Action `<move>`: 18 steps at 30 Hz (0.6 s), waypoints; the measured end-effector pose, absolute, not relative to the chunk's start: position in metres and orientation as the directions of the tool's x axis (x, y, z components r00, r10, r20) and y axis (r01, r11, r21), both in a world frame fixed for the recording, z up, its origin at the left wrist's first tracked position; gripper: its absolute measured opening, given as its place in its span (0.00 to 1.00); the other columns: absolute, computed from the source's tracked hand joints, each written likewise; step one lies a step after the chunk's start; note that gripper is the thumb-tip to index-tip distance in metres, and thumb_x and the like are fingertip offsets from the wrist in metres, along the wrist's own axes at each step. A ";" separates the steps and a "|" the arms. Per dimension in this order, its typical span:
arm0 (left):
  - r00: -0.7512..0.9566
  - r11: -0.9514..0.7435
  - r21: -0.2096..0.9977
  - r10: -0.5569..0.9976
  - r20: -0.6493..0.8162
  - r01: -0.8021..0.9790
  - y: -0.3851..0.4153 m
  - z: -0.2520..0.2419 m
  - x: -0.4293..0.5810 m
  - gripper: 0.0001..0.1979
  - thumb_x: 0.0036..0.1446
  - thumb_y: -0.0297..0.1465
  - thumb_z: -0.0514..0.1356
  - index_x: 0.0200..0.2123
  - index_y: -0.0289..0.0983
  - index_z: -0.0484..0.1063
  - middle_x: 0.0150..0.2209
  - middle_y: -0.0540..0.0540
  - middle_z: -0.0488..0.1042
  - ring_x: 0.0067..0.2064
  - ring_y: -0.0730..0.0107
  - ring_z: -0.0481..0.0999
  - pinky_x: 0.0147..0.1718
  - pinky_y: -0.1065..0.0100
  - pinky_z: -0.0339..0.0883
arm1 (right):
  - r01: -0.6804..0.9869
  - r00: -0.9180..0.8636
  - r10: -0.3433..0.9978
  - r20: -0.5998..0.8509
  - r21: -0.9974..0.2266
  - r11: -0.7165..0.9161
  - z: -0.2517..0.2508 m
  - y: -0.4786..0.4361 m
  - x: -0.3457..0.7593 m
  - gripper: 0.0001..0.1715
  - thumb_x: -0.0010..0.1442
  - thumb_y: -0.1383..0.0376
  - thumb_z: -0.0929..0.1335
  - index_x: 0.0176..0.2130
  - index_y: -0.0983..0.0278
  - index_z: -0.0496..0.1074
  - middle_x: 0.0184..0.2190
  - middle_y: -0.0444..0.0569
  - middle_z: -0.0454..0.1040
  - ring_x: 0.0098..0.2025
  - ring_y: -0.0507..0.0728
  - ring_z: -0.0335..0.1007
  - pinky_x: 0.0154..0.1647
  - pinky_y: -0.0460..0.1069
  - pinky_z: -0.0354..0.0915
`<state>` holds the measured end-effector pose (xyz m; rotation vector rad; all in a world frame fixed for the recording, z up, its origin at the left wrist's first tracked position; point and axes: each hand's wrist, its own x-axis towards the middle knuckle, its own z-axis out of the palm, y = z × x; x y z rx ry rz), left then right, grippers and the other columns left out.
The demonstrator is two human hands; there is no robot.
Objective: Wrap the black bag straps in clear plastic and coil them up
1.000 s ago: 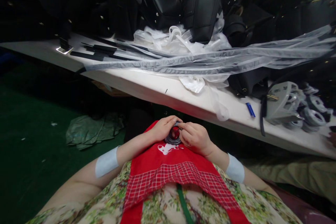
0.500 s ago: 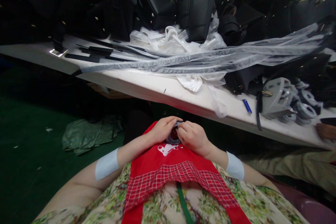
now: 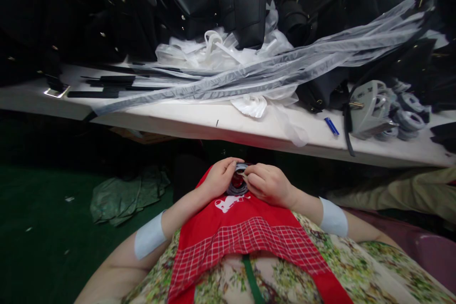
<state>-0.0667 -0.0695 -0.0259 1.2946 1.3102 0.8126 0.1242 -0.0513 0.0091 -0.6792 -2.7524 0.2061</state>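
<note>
A grey coiled strap [image 3: 236, 189], rolled into a ring, rests against the red apron [image 3: 256, 213] at my lap. My left hand [image 3: 223, 175] is closed around the coil's left side. With bent fingers, my right hand [image 3: 269, 181] pinches at the coil's upper right inner edge. A small pale end or strip shows at those fingertips; its kind is too small to tell. The lower rim of the coil is visible between my hands, and its far side is partly hidden by my fingers.
Plastic-wrapped straps [image 3: 199, 88] lie along the white table [image 3: 171, 121]. Black bags [image 3: 242, 4] are heaped behind them. At right are a tape dispenser [image 3: 366, 104], several coiled straps [image 3: 409, 121] and a blue lighter-like object [image 3: 331, 126]. Another person's trouser leg [image 3: 399, 190] shows at right.
My right hand has shifted slightly right, away from my left hand, and the ring's opening shows more. The camera view has turned a little. The coil stays in my hands.
</note>
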 end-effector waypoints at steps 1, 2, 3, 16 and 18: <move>0.164 0.185 0.956 0.960 -0.225 0.229 -0.069 -0.025 -0.067 0.17 0.62 0.33 0.49 0.42 0.36 0.76 0.41 0.43 0.80 0.43 0.61 0.78 0.48 0.62 0.69 | 0.429 -0.847 0.474 0.243 -0.214 0.877 0.008 -0.051 0.123 0.10 0.64 0.68 0.63 0.32 0.64 0.70 0.35 0.50 0.76 0.33 0.54 0.67 0.34 0.49 0.64; 0.164 0.192 0.956 0.959 -0.230 0.223 -0.069 -0.025 -0.066 0.17 0.62 0.33 0.49 0.42 0.36 0.76 0.41 0.43 0.80 0.43 0.61 0.78 0.47 0.62 0.70 | 0.428 -0.849 0.473 0.235 -0.221 0.876 0.008 -0.051 0.122 0.10 0.65 0.68 0.62 0.32 0.64 0.70 0.34 0.50 0.76 0.33 0.54 0.67 0.34 0.49 0.64; 0.163 0.194 0.957 0.959 -0.232 0.216 -0.069 -0.024 -0.066 0.17 0.62 0.33 0.49 0.43 0.36 0.76 0.41 0.43 0.80 0.42 0.61 0.78 0.47 0.62 0.70 | 0.427 -0.850 0.474 0.228 -0.229 0.875 0.008 -0.051 0.120 0.10 0.65 0.69 0.62 0.33 0.64 0.71 0.33 0.49 0.76 0.33 0.54 0.67 0.35 0.48 0.64; 0.258 -0.010 0.967 0.965 -0.058 0.254 -0.074 -0.014 -0.071 0.11 0.58 0.32 0.56 0.41 0.37 0.76 0.40 0.44 0.79 0.42 0.61 0.77 0.44 0.64 0.68 | 0.379 -0.554 0.819 -0.148 -0.921 0.090 0.019 -0.016 0.107 0.08 0.52 0.62 0.74 0.29 0.64 0.75 0.24 0.44 0.76 0.24 0.51 0.70 0.27 0.45 0.66; 0.230 -0.018 0.946 0.971 -0.060 0.323 -0.075 -0.011 -0.069 0.10 0.58 0.34 0.58 0.39 0.36 0.76 0.36 0.45 0.79 0.39 0.62 0.76 0.41 0.65 0.68 | 0.299 -0.541 0.813 -0.216 -0.953 -0.055 0.012 -0.011 0.107 0.13 0.49 0.59 0.75 0.28 0.65 0.74 0.23 0.44 0.76 0.24 0.51 0.69 0.26 0.45 0.66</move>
